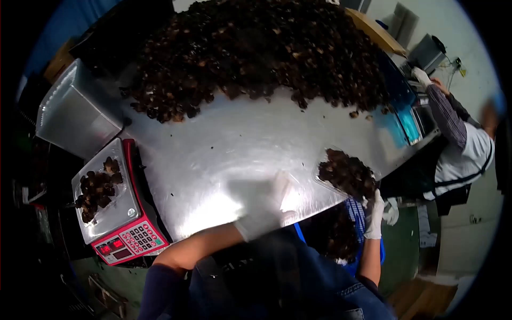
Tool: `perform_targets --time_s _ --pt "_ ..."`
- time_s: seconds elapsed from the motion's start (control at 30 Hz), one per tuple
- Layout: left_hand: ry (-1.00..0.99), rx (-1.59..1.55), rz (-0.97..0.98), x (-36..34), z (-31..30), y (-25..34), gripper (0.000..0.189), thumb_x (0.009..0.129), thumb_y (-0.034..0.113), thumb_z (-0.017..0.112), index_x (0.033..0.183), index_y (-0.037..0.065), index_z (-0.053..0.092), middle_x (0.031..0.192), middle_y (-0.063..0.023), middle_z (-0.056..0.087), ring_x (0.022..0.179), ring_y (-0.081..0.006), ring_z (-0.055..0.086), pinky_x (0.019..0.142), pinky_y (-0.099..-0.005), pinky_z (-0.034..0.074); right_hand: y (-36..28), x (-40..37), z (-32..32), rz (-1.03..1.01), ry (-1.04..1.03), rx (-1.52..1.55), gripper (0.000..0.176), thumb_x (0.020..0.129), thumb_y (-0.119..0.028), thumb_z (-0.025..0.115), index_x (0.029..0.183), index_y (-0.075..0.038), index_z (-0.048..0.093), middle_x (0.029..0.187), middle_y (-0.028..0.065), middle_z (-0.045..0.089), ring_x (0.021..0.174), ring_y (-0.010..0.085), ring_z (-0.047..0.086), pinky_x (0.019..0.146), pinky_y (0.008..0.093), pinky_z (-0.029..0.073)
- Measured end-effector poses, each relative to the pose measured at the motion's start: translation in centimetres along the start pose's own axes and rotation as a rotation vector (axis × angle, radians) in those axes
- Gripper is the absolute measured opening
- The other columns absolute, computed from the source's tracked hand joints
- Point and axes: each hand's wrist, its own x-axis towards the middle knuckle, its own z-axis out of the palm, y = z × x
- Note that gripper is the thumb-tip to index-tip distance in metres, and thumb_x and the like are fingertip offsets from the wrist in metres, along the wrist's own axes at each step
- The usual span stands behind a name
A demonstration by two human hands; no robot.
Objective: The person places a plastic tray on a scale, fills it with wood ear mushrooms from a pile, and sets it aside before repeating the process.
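heaped tray held at the table's edge by one hand

i saw the right hand [374, 214], in a white glove, closed on the near corner of a clear tray [322, 176]. the tray was piled with dark dried mushrooms [346, 173] and sat at the near right edge of the steel table [229, 144], partly out past the rim as far as i could judge. the left hand [264, 207], also gloved, was low over the bare steel just beside the tray. it was smeared by blur, so i could not tell how far open it was or whether it held anything.

a large mushroom pile [256, 48] covered the far half of the table, well apart from both hands. at the far left, a red scale [130, 242] carried a pan [124, 205] with a few more pieces. a co-worker [461, 146] stood beyond the right end of the table.

my worry was the grip. one hand on one corner of a thin, full tray could let it flex or tip, and pieces would go off the edge onto the floor. the blurred left hand was close enough to knock the tray's side. loose crumbs on the steel could also make it slide.
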Motion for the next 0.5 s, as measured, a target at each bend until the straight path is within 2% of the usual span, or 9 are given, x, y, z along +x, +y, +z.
perform_targets --time_s 0.03,0.1,0.17,0.23,0.33,0.4,0.43,0.47,0.5 --pt "-0.139 0.47 0.201 1.5 0.0 2.6 0.093 0.079 0.044 0.075 0.148 -0.005 0.036 0.155 -0.0289 0.03 0.145 -0.042 0.03 0.116 -0.0429 0.032 1.7 3.2 -3.2 -0.012 0.015 0.002 0.038 0.1 -0.04 0.056 0.083 -0.007 0.062 0.057 0.0004 0.05 0.05 0.0137 0.049 0.05 0.0274 0.04" --pt "-0.388 0.403 0.304 2.5 4.2 3.3 0.09 0.082 0.041 0.071 0.147 -0.008 0.032 0.154 -0.0293 0.03 0.146 -0.042 0.027 0.12 -0.0462 0.025 1.8 7.1 -5.6 -0.016 0.114 -0.076 0.038 0.1 -0.042 0.056 0.082 -0.009 0.062 0.059 -0.0005 0.05 0.049 0.0127 0.047 0.049 0.0268 0.038" --pt "-0.53 0.28 0.495 2.3 9.3 3.2 0.081 0.087 0.046 0.063 0.145 -0.005 0.037 0.147 -0.0271 0.039 0.143 -0.0379 0.033 0.118 -0.0465 0.028 -0.8 7.4 -4.9 0.004 0.202 -0.112 0.039 0.1 -0.044 0.056 0.079 -0.012 0.061 0.06 -0.0016 0.049 0.049 0.0127 0.044 0.049 0.0278 0.037" --pt "-0.918 0.162 0.458 3.2 12.1 5.0 0.074 0.089 0.046 0.061 0.146 0.003 0.041 0.152 -0.0168 0.04 0.145 -0.0329 0.032 0.117 -0.0465 0.03 -2.0 9.7 -4.2 -0.017 0.193 -0.015 0.04 0.101 -0.044 0.054 0.079 -0.012 0.061 0.064 -0.0019 0.048 0.053 0.0139 0.043 0.05 0.0283 0.037" --pt "-0.591 0.186 0.517 3.9 10.3 3.0 0.068 0.089 0.045 0.06 0.144 0.008 0.046 0.15 -0.0137 0.043 0.144 -0.0296 0.035 0.117 -0.0473 0.028 -0.5 20.3 -13.4 -0.059 0.026 -0.188 0.027 0.101 -0.027 0.056 0.105 -0.001 0.063 0.075 -0.0012 0.05 0.062 0.0152 0.045 0.052 0.03 0.039" --pt "-0.232 0.269 0.304 7.5 4.2 1.4 0.053 0.091 0.029 0.061 0.14 0.01 0.052 0.151 -0.0135 0.043 0.146 -0.0286 0.031 0.12 -0.0474 0.024 0.3 24.9 -16.4 -0.223 -0.014 -0.527 0.032 0.096 -0.006 0.056 0.126 0.004 0.054 0.082 0.0015 0.055 0.066 0.0176 0.051 0.056 0.0325 0.045" --pt "-0.203 0.484 0.188 10.3 -0.2 0.8 0.051 0.093 0.019 0.058 0.143 0.011 0.05 0.153 -0.0135 0.04 0.147 -0.0295 0.028 0.121 -0.0471 0.023 -0.3 25.0 -15.9 -0.203 0.023 -0.566 0.043 0.092 0.007 0.051 0.135 0.005 0.047 0.093 0.0087 0.065 0.073 0.0215 0.059 0.063 0.0351 0.051" --pt "0.245 0.266 0.151 11.9 -3.1 -2.4 0.051 0.095 0.016 0.057 0.145 0.01 0.047 0.155 -0.0125 0.037 0.148 -0.0309 0.026 0.122 -0.047 0.02 -1.3 24.1 -15.6 -0.503 0.033 -1.299 0.039 0.096 -0.005 0.055 0.133 0.006 0.049 0.109 0.0191 0.068 0.081 0.0266 0.064 0.07 0.0354 0.053" --pt "0.387 -0.201 -0.005 13.0 -8.1 -3.5 0.052 0.095 0.015 0.056 0.146 0.01 0.046 0.157 -0.014 0.034 0.148 -0.032 0.025 0.122 -0.0484 0.02 -2.1 25.5 -16.3 -0.449 0.067 -1.227 0.04 0.099 -0.021 0.053 0.13 0.005 0.053 0.103 0.0219 0.068 0.085 0.0305 0.065 0.073 0.0392 0.053"
